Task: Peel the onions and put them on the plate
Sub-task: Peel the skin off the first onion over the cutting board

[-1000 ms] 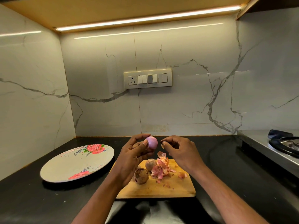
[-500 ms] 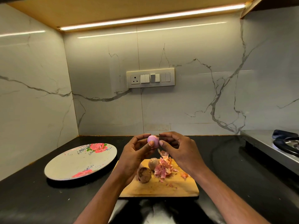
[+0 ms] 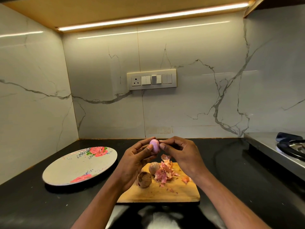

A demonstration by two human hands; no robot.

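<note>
Peeling stage, first onion. The left hand (image 3: 134, 160) grips a small pink onion (image 3: 154, 145) between thumb and curled fingers, raised above the far edge of the wooden cutting board (image 3: 158, 191). The right hand (image 3: 179, 153) has its fingertips pinched together against the onion's right side, apparently on a last bit of skin too small to make out. Two unpeeled onions (image 3: 144, 179) lie on the board beside a heap of pink peels (image 3: 165, 173). The floral plate (image 3: 66, 169), left of the board, holds no onion. The bulb looks nearly bare; the next move probably calls for stripping the remnant, then carrying the onion left to the plate.
</note>
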